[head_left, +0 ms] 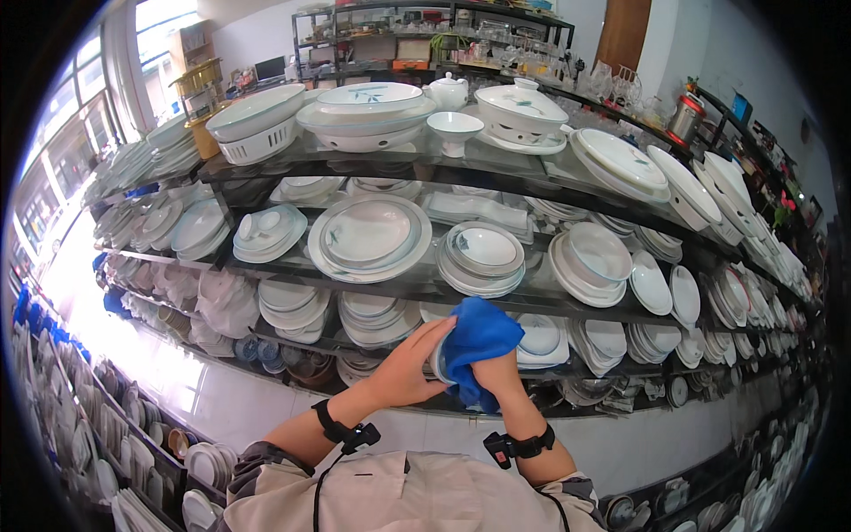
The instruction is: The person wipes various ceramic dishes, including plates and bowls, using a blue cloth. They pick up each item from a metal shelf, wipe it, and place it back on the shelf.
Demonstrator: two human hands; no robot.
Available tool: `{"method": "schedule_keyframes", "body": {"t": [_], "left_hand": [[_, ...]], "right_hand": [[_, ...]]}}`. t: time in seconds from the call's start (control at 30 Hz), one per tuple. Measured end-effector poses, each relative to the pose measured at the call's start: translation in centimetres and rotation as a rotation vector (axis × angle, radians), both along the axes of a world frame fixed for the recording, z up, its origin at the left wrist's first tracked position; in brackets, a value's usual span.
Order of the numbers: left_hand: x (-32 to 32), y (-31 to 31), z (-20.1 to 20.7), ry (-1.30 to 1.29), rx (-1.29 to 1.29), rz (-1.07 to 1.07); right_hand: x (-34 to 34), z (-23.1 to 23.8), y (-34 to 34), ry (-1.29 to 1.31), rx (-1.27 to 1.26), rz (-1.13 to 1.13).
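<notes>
In front of my chest my left hand [406,362] grips a small white dish, its fingers and thumb spread around the rim. Only a pale edge of the dish [439,362] shows; whether it is a bowl or a plate is hidden. A bright blue cloth [480,339] is bunched over it, with its folds hanging below. My right hand [499,371] is pushed into the cloth and presses it against the dish; its fingers are mostly covered. Just beyond my hands, on the shelf, stand stacked white plates with a bowl on top [481,253].
A tiered dark shelf [417,161] full of white crockery spans the front. Its top carries a lidded tureen [523,108], a footed bowl [455,129] and a teapot [447,90]. More dish racks [133,434] stand at the lower left. Pale floor tiles [403,432] lie below my arms.
</notes>
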State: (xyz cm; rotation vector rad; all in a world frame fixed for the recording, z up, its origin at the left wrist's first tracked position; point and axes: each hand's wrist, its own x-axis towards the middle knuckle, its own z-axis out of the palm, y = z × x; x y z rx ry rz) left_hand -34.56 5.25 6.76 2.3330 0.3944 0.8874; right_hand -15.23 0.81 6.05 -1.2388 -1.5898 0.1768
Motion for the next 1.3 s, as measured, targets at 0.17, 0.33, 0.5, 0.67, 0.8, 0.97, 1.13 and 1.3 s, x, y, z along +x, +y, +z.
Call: {"method": "schedule_keyframes", "body": {"t": [0.17, 0.33, 0.5, 0.67, 0.8, 0.97, 1.13, 1.3], "left_hand": [[1.1, 0.7, 0.9, -0.057, 0.117, 0.141], [1.5, 1.3, -0.7, -0.229, 0.343, 0.231], [0.6, 0.4, -1.2, -0.074, 0.037, 0.191], [-1.0, 1.0, -1.4, -0.011, -0.095, 0.079], [-3.2, 1.9, -3.3, -0.037, -0.161, 0.142], [-6.1, 1.9, -3.9, -0.048, -0.065, 0.293], [-9.6, 2.2, -5.0, -0.049, 0.022, 0.314], [-13.2, 3.1, -5.1, -0.077, -0.057, 0.312]], "right_hand": [[-0.6, 0.0, 0.7, 0.314, -0.017, -0.068], [-1.2, -1.9, 1.1, 0.725, -0.247, 0.127], [-0.6, -2.4, 0.6, 0.382, -0.360, 0.226], [-1.0, -5.0, 1.9, 0.338, -0.317, 0.194], [-2.9, -4.7, 2.9, 0.323, -0.282, 0.216], [-6.2, -5.6, 2.9, 0.501, -0.376, 0.287], [-9.7, -7.0, 3.5, 0.470, -0.516, 0.380], [-12.8, -6.3, 6.3, 0.024, -0.461, 0.351]]}}
